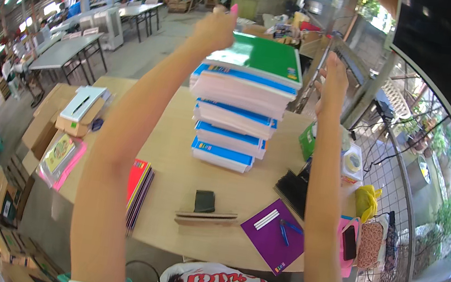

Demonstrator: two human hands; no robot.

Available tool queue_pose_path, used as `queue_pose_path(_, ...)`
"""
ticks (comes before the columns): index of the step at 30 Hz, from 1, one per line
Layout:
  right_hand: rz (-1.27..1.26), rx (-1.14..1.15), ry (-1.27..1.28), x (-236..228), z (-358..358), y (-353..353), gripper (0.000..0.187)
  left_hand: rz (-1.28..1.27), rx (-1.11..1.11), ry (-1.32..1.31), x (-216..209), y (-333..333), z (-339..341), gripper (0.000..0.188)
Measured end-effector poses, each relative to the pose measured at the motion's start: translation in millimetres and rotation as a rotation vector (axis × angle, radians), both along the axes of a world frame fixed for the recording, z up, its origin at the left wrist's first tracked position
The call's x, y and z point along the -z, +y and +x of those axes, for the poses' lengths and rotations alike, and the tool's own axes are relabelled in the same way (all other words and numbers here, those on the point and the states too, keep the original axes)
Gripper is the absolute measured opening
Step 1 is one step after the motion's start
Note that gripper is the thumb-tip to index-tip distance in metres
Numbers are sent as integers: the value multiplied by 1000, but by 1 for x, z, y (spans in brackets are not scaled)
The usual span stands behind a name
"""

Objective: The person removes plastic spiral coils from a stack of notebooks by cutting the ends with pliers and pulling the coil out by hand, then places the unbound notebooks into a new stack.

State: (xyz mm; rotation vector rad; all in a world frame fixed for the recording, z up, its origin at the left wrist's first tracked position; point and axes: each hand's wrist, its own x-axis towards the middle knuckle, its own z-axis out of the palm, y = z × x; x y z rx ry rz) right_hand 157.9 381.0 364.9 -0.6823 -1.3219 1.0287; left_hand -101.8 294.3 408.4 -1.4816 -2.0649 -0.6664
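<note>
A tall stack of notebooks (238, 94) rises from the table, mostly white page edges with blue covers between the bundles. On its top lies a glossy green notebook (263, 54). My left hand (216, 30) is raised at the upper left corner of this notebook, its fingers curled; what they hold, if anything, is hidden. To the right of the stack, apart from it, my right hand (332, 84) is up with its fingers apart and nothing in it.
A purple notebook (266, 242) bears white strips and blue-handled nippers (285, 233). Nearer the middle are a wooden piece (206, 217) and a dark block (205, 201). Red and dark notebooks (137, 192) lie by my left forearm. A phone (349, 242) and pouch (370, 245) are at right.
</note>
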Motion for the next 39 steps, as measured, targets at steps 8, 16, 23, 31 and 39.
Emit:
queue_pose_path(8,266,-107,10,107,99,-76,19,-378,813,197,-7,21,98,49)
queue_pose_path(16,-184,-69,84,203,207,-116,13,-694,974,130,-17,58,101,36)
queue_pose_path(23,-340,-90,116,232,222,-128,13,-670,939,8,-18,58,96,37)
queue_pose_path(31,-232,-140,126,221,214,-133,16,-704,903,8,-22,57,101,29)
queue_pose_path(39,-187,-249,153,192,193,-125,14,-658,924,-293,-20,54,90,26)
